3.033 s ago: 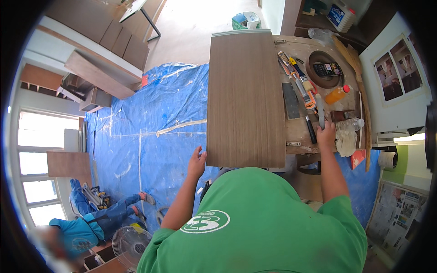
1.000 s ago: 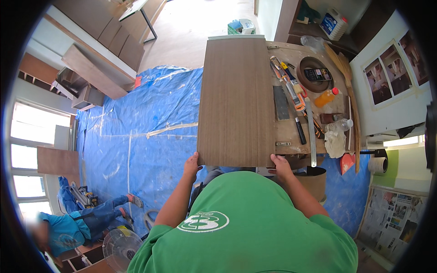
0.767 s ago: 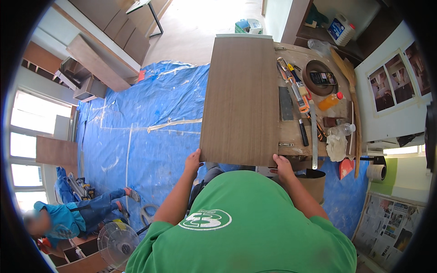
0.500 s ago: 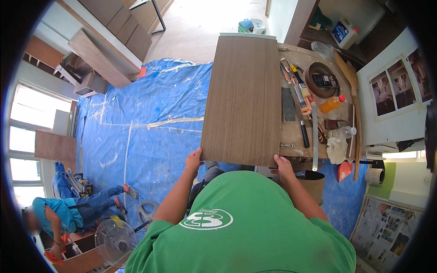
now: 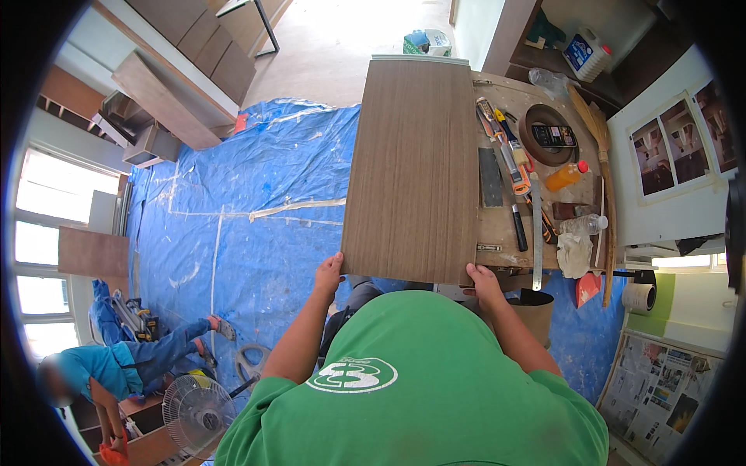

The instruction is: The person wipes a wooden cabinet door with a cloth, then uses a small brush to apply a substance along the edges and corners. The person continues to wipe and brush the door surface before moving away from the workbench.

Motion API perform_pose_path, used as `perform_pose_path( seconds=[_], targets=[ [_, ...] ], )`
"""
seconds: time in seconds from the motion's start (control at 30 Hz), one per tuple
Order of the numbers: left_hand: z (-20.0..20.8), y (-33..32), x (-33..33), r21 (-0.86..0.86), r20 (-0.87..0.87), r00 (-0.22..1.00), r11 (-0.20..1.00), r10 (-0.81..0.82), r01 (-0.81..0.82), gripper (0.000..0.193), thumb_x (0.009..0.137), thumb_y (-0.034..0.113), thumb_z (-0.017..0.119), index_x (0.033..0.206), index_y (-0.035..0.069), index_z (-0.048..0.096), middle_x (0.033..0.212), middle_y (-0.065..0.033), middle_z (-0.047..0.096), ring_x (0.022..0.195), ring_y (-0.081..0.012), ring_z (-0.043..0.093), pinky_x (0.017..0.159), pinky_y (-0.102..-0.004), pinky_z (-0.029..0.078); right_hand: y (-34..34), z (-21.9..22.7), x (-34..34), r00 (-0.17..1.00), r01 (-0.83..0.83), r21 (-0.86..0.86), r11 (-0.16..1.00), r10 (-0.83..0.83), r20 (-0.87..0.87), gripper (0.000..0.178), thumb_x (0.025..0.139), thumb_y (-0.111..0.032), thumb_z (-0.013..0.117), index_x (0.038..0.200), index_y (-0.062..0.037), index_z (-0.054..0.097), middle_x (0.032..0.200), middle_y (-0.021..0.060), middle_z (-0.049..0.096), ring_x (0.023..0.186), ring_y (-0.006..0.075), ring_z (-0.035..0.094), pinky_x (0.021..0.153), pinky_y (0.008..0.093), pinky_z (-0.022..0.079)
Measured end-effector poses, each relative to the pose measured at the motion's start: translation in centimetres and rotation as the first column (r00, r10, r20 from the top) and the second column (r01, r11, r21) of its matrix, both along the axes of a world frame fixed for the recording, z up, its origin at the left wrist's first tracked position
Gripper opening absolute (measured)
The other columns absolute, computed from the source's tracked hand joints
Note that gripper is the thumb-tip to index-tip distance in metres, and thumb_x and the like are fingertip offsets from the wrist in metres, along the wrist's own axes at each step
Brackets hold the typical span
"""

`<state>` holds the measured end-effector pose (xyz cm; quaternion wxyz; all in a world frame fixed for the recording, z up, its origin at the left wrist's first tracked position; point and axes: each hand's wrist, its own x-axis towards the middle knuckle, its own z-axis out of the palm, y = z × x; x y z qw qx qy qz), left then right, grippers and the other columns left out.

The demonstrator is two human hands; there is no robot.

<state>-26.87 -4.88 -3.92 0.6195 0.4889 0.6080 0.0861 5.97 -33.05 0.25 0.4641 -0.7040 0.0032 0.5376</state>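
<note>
A long brown wood-grain panel (image 5: 412, 171) lies lengthwise in front of me, its right side along the worktable (image 5: 505, 229). My left hand (image 5: 330, 270) is closed on the panel's near left corner. At the near right corner, my right hand (image 5: 483, 281) grips the edge with the thumb on top. The fingers under the panel are mostly hidden. Two metal hinges, one of them a near hinge (image 5: 489, 248), show beside the panel's right edge. A pale strip (image 5: 420, 60) runs along its far end.
On the worktable lie a steel ruler (image 5: 536, 241), a black-handled tool (image 5: 520, 229), a roll of edge banding (image 5: 536, 136), an orange bottle (image 5: 566, 177) and a broom (image 5: 598, 147). A fan (image 5: 198, 415) and a co-worker (image 5: 101, 373) are at the lower left. Blue sheeting (image 5: 256, 179) covers the floor.
The co-worker's arms have moved down and slightly right with an orange-red thing. My hands keep their hold on the panel; the view has shifted very slightly.
</note>
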Motion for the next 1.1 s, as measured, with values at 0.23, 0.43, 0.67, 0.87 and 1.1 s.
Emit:
perform_pose_path(
  seconds=[0.23, 0.43, 0.67, 0.87, 1.1],
  targets=[
    [0.1, 0.0, 0.0, 0.050, -0.015, 1.000, 0.999, -0.006, 0.007, 0.055, 0.100, 0.058, 0.057, 0.115, 0.007, 0.070, 0.100, -0.0063, 0.070, 0.092, -0.0173, 0.066, 0.077, -0.0376, 0.057, 0.0, -0.3, 0.0, 1.000, -0.002, 0.005, 1.000, 0.002, 0.020, 0.048, 0.103, -0.044, 0.059, 0.128, -0.0029, 0.063, 0.120, 0.0087, 0.067, 0.105, 0.0222, 0.065, 0.079, 0.0388, 0.058],
    [-0.1, 0.2, -0.1, 0.067, -0.021, 1.000, 0.997, -0.022, 0.023, 0.054, 0.101, 0.057, 0.057, 0.114, 0.006, 0.071, 0.098, -0.0061, 0.070, 0.091, -0.0168, 0.065, 0.075, -0.0362, 0.056, -0.1, -0.8, 0.3, 1.000, -0.010, 0.002, 1.000, 0.010, 0.005, 0.048, 0.102, -0.046, 0.061, 0.128, -0.0063, 0.062, 0.119, 0.0057, 0.067, 0.102, 0.0188, 0.065, 0.077, 0.0378, 0.057],
    [-0.1, 0.4, -0.3, 0.051, -0.016, 0.999, 0.998, -0.029, 0.030, 0.053, 0.101, 0.056, 0.058, 0.115, 0.006, 0.070, 0.099, -0.0057, 0.070, 0.091, -0.0172, 0.065, 0.074, -0.0375, 0.056, 0.2, -0.1, 0.1, 0.999, -0.027, 0.000, 1.000, 0.027, 0.037, 0.047, 0.102, -0.044, 0.061, 0.127, -0.0048, 0.062, 0.120, 0.0065, 0.067, 0.104, 0.0202, 0.065, 0.079, 0.0382, 0.057],
    [-0.8, 1.0, -0.4, -0.018, -0.025, 0.999, 1.000, -0.022, 0.021, 0.055, 0.101, 0.055, 0.057, 0.129, 0.009, 0.064, 0.125, -0.0072, 0.067, 0.111, -0.0222, 0.064, 0.085, -0.0427, 0.055, -0.1, -0.9, 0.4, 0.995, -0.064, -0.014, 0.998, 0.065, 0.073, 0.047, 0.102, -0.045, 0.060, 0.122, -0.0025, 0.065, 0.120, 0.0095, 0.067, 0.103, 0.0218, 0.065, 0.077, 0.0390, 0.058],
    [0.8, 0.5, 0.0, -0.036, 0.014, 0.999, 0.999, -0.031, 0.032, 0.056, 0.102, 0.056, 0.056, 0.128, 0.007, 0.063, 0.120, -0.0077, 0.067, 0.110, -0.0222, 0.063, 0.087, -0.0436, 0.056, 0.3, -1.3, 0.1, 0.993, -0.020, -0.006, 1.000, 0.020, 0.120, 0.048, 0.101, -0.045, 0.061, 0.114, 0.0008, 0.067, 0.105, 0.0101, 0.069, 0.091, 0.0197, 0.066, 0.065, 0.0345, 0.057]
  ],
)
